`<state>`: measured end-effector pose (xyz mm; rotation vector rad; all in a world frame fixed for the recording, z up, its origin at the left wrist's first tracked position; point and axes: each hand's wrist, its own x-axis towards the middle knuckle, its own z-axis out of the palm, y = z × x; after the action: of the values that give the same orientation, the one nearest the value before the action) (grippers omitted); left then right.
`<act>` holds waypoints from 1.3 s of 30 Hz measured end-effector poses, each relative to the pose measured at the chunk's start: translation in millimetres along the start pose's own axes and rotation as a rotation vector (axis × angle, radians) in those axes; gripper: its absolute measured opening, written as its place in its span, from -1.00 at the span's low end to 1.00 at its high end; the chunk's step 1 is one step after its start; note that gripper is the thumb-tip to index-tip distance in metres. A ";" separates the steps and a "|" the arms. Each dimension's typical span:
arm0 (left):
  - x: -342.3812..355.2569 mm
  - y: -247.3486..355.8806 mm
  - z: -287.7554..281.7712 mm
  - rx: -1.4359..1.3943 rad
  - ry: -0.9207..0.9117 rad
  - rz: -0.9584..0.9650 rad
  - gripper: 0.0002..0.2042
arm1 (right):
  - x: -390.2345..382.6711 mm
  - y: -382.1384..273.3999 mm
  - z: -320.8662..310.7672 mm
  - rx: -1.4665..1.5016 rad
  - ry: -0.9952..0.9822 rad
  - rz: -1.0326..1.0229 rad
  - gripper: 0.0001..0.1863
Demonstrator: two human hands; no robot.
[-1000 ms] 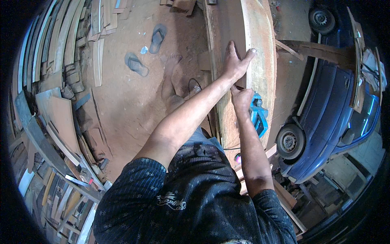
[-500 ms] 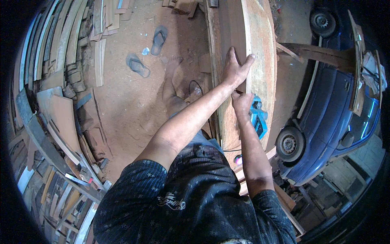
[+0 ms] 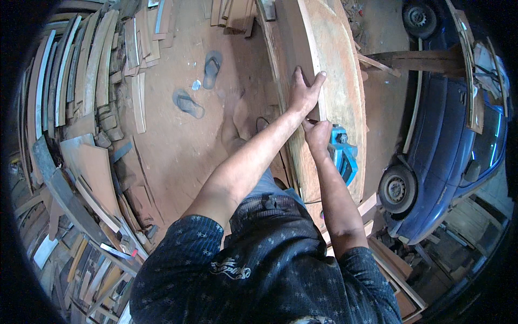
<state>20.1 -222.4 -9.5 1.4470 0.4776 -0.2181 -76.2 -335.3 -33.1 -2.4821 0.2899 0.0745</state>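
A long wooden plank (image 3: 295,33) stretches away from me, its pale narrow edge facing up, over a thick wooden slab (image 3: 345,81). My left hand (image 3: 306,98) is closed across the plank a little ahead of its near end, thumb on the right side and fingers on the left. Just behind it, at the plank's near end, my right hand (image 3: 318,134) is closed, fingers curled against the wood; the fingertips are partly hidden. Beside my right wrist a teal power tool (image 3: 345,156), which looks like a hand planer, rests on the slab, partly covered by my forearm.
A pair of dark flip-flops (image 3: 212,70) lies on the dirt floor to the left. Stacked boards (image 3: 89,70) and offcuts line the left side. A blue vehicle (image 3: 440,146) stands at the right, with a wooden beam (image 3: 426,62) reaching toward it. A cord runs near the slab's near end.
The whole view has shifted slightly. Both hands keep their hold on the plank, and the plank lies a little further left in the picture. The teal tool stays on the slab.
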 end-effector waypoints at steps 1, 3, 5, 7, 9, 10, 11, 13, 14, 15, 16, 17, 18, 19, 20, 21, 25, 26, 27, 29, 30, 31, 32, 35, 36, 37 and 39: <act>-0.1 -0.8 0.4 -0.012 -0.009 0.014 0.09 | -1.0 -1.4 -1.1 -0.013 -0.010 0.016 -0.55; -0.5 -2.0 1.7 -0.018 0.012 0.010 0.09 | -0.1 -5.2 -1.8 0.006 -0.001 -0.013 -0.55; -3.5 -0.8 2.2 0.012 0.035 0.004 0.08 | -3.9 -13.5 -7.3 0.012 -0.003 -0.030 -0.55; -3.8 -0.1 2.7 -0.017 0.020 0.006 0.07 | -4.4 -6.7 -4.5 -0.055 -0.005 0.006 -0.54; -3.6 -0.6 3.3 -0.056 0.001 -0.009 0.06 | -6.6 -1.0 -4.9 -0.092 -0.005 0.033 -0.54; -2.7 -3.3 -1.0 -0.075 0.000 -0.028 0.06 | -9.8 -9.3 -5.7 -0.088 -0.014 0.039 -0.55; -4.4 -3.2 -2.5 -0.099 -0.012 -0.048 0.06 | -12.9 -15.7 -9.1 -0.092 -0.016 0.051 -0.55; -11.8 -2.0 -7.4 -0.157 -0.019 -0.091 0.05 | -15.9 -24.0 -9.9 -0.037 0.048 0.034 -0.58; -16.4 0.0 -9.0 -0.187 -0.027 -0.115 0.05 | -16.7 -24.4 -10.5 -0.013 0.083 0.027 -0.58; -19.8 2.8 -9.1 -0.188 -0.036 -0.107 0.03 | -15.4 -19.6 -9.0 -0.008 0.071 0.049 -0.59; -21.5 1.1 -10.3 -0.178 -0.043 -0.099 0.03 | -14.3 -18.1 -7.9 0.008 0.057 0.055 -0.61; -21.8 0.0 -10.7 -0.168 -0.050 -0.090 0.02 | -13.2 -16.4 -6.9 0.025 0.043 0.061 -0.62; -21.8 -0.9 -10.2 -0.159 -0.057 -0.082 0.02 | -13.5 -14.6 -6.3 0.040 0.030 0.068 -0.63; -20.2 -1.2 -10.8 -0.155 -0.064 -0.076 0.01 | -13.7 -18.2 -6.8 0.041 0.039 0.043 -0.65; -20.8 -2.0 -10.2 -0.139 -0.056 -0.078 0.01 | -14.2 -21.4 -7.9 0.000 0.038 0.060 -0.64; -21.6 -3.0 -9.4 -0.122 -0.049 -0.080 0.01 | -14.9 -24.2 -9.3 -0.040 0.036 0.076 -0.64; -19.1 -1.0 -6.7 -0.092 -0.037 -0.047 -0.01 | -13.3 -31.4 -11.0 -0.031 0.053 0.113 -0.61; -17.6 -0.7 -5.8 -0.069 -0.033 -0.056 -0.01 | -12.1 -32.2 -10.6 -0.039 0.062 0.113 -0.61; -18.6 -1.6 -5.6 -0.045 -0.029 -0.063 -0.01 | -13.3 -31.3 -10.2 -0.046 0.071 0.114 -0.61; -19.5 1.4 -3.1 0.015 -0.028 -0.077 -0.02 | -11.5 -21.8 -6.0 -0.003 0.099 0.095 -0.61; -23.2 3.6 -0.9 0.004 -0.045 -0.076 -0.02 | -13.7 -13.5 -6.0 -0.006 0.092 0.098 -0.64; -21.1 0.1 -3.2 -0.006 -0.048 -0.066 -0.03 | -14.9 -12.0 -4.2 0.000 0.080 0.089 -0.66; -15.9 -0.2 -2.7 -0.017 -0.057 -0.048 -0.03 | -11.6 -12.3 -4.3 0.004 0.078 0.077 -0.68; -12.9 -2.0 -4.2 -0.085 -0.100 -0.015 -0.07 | -11.8 -15.2 -3.7 0.014 0.082 0.043 -0.72; -3.1 -5.8 -9.3 -0.127 -0.130 -0.049 -0.09 | -9.2 -22.2 -2.8 0.052 0.098 0.018 -0.74; -4.3 -3.5 -7.0 -0.153 -0.133 -0.028 -0.22 | -10.2 -23.5 -5.7 0.067 0.122 0.017 -0.72; -9.8 2.9 -3.2 -0.190 -0.179 -0.011 -0.28 | -13.3 -21.5 -10.5 0.089 0.143 0.002 -0.70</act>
<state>12.1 -220.2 -2.7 1.2269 0.3506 -0.3006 -84.4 -322.4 -10.4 -2.4026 0.3480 -0.1135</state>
